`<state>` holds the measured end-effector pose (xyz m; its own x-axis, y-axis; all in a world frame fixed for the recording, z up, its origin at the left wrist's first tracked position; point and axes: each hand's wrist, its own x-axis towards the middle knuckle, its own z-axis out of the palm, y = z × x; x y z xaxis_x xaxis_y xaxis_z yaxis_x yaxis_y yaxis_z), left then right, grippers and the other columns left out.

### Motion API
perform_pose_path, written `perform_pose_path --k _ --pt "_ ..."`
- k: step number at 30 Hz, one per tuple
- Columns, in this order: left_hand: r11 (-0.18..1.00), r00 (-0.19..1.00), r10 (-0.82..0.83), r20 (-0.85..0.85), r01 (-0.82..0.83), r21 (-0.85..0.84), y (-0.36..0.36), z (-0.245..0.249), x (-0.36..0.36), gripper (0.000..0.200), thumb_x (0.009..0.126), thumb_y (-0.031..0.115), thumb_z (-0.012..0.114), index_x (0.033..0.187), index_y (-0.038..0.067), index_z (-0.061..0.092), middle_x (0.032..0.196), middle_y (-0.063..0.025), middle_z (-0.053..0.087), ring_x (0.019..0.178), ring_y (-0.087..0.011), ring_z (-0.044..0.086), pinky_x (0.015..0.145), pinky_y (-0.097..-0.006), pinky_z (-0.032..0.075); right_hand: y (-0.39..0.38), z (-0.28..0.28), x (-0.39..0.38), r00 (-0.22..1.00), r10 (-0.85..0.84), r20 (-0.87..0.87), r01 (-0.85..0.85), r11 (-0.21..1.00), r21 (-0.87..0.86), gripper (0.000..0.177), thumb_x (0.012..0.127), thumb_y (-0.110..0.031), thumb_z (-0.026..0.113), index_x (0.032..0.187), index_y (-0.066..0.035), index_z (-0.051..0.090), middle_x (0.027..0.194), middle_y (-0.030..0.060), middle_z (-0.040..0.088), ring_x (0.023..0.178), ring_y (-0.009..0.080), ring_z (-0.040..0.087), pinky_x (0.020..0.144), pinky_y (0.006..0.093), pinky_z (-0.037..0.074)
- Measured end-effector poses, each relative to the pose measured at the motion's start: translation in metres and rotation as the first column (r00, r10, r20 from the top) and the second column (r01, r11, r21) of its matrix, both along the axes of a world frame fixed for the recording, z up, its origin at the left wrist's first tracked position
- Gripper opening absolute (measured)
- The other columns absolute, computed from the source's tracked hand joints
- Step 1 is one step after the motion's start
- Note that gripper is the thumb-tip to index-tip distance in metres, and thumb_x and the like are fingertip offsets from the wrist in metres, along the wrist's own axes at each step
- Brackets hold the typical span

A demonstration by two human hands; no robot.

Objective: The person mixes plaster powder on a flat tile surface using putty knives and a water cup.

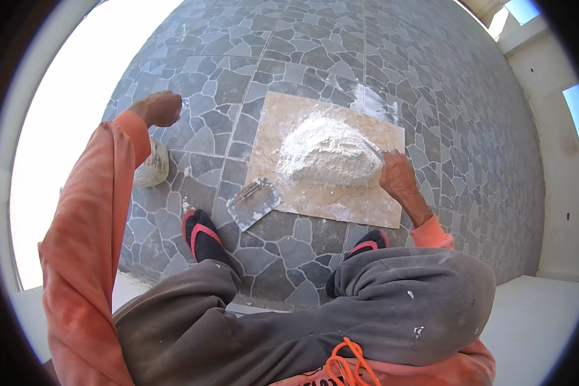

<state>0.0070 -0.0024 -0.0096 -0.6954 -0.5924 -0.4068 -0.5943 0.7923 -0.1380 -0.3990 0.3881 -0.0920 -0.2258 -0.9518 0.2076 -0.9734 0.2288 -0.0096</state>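
From my remote seat the biggest thing in view is the floor [431,96], grey tiles with a crazy-stone pattern, running to a pale wall [560,193] on the right and a washed-out bright edge on the left. On it, in front of the squatting person's sandalled feet, lies a beige tile slab [273,128]. The white powder mound [325,151] sits heaped in the middle of that slab. I judge the work to be early, since the heap looks dry and whole, with no hollow or wet patch that I can see, and only a thin white smear [373,100] lies on the floor beyond. A white container [153,166], sack or bucket I cannot tell, stands beside the left arm. A steel float [254,202] lies untouched at the slab's near corner. The left hand [162,108] is held out over the floor, fingers curled into a fist. The right hand [397,175] has its fingers wrapped around a narrow metal blade [373,150], whose tip touches the mound's right flank.
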Motion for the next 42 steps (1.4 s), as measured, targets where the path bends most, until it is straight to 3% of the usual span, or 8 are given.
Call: perform_pose_path --k 2,12,15,18,24,33,39,42 --pt "1.000 0.999 0.015 0.039 -0.016 0.018 0.003 0.006 -0.003 0.018 0.082 0.012 0.059 0.081 -0.001 0.070 0.085 -0.0225 0.068 0.080 -0.0387 0.067 0.071 -0.0446 0.053 0.000 0.001 0.000 0.999 0.028 0.029 -0.029 1.000 0.005 0.030 0.080 -0.006 0.054 0.108 -0.004 0.063 0.094 0.0168 0.058 0.089 0.0333 0.059 0.077 0.0425 0.052" --pt "0.999 0.998 0.039 0.050 -0.040 0.021 0.003 0.005 -0.002 0.018 0.083 0.012 0.059 0.079 -0.002 0.069 0.083 -0.0229 0.068 0.078 -0.0386 0.066 0.069 -0.0444 0.052 0.002 0.000 0.003 0.988 0.143 -0.050 -0.146 0.988 -0.057 0.030 0.076 -0.005 0.057 0.105 -0.002 0.063 0.091 0.0156 0.058 0.087 0.0323 0.058 0.077 0.0419 0.051" --pt "0.999 0.998 0.038 0.055 -0.039 0.024 0.005 0.007 -0.003 0.018 0.083 0.012 0.059 0.079 -0.002 0.069 0.083 -0.0228 0.068 0.078 -0.0386 0.066 0.069 -0.0445 0.052 0.007 0.005 0.003 0.994 0.093 -0.055 -0.086 0.989 0.119 0.030 0.074 -0.005 0.059 0.105 -0.002 0.063 0.091 0.0151 0.058 0.087 0.0317 0.058 0.076 0.0421 0.050" --pt "0.999 0.998 0.039 0.045 -0.040 0.020 0.004 0.005 -0.003 0.018 0.083 0.012 0.059 0.080 -0.002 0.069 0.083 -0.0229 0.068 0.078 -0.0387 0.066 0.069 -0.0447 0.052 0.019 0.003 0.002 0.976 0.119 -0.180 -0.078 0.972 0.220 0.031 0.076 -0.006 0.060 0.107 -0.002 0.063 0.092 0.0138 0.058 0.089 0.0299 0.057 0.074 0.0407 0.048" --pt "0.998 0.997 0.055 0.061 -0.057 0.018 0.009 0.010 -0.005 0.018 0.083 0.012 0.058 0.080 -0.002 0.069 0.083 -0.0231 0.067 0.078 -0.0393 0.066 0.069 -0.0454 0.052 0.053 -0.028 0.007 0.958 0.121 -0.259 -0.053 0.965 0.257 0.030 0.081 -0.010 0.056 0.110 -0.004 0.062 0.094 0.0111 0.057 0.090 0.0262 0.055 0.072 0.0388 0.046" --pt "1.000 1.000 -0.003 0.020 0.003 0.015 0.012 0.017 -0.016 0.018 0.081 0.012 0.058 0.077 -0.002 0.069 0.080 -0.0237 0.067 0.075 -0.0408 0.065 0.069 -0.0467 0.051 0.053 -0.071 0.009 0.907 0.268 -0.324 -0.202 0.953 0.224 0.019 0.081 -0.014 0.055 0.096 -0.005 0.063 0.095 0.0098 0.057 0.092 0.0246 0.055 0.074 0.0383 0.043" --pt "0.999 0.999 -0.012 0.041 0.011 0.036 0.019 0.016 -0.024 0.018 0.080 0.012 0.057 0.078 -0.001 0.069 0.081 -0.0235 0.067 0.078 -0.0405 0.065 0.071 -0.0466 0.051 0.050 -0.044 0.009 0.930 0.155 -0.332 -0.081 0.970 0.227 0.017 0.081 -0.015 0.055 0.093 -0.006 0.063 0.095 0.0090 0.057 0.094 0.0246 0.054 0.075 0.0389 0.042" --pt "0.997 0.995 -0.057 0.084 0.053 0.052 0.028 0.003 -0.032 0.018 0.080 0.012 0.057 0.081 -0.001 0.070 0.085 -0.0221 0.068 0.082 -0.0395 0.066 0.073 -0.0463 0.052 0.053 -0.063 0.008 0.924 0.137 -0.356 -0.071 0.979 0.192 0.017 0.081 -0.015 0.055 0.092 -0.006 0.063 0.095 0.0091 0.057 0.094 0.0245 0.054 0.076 0.0390 0.042"
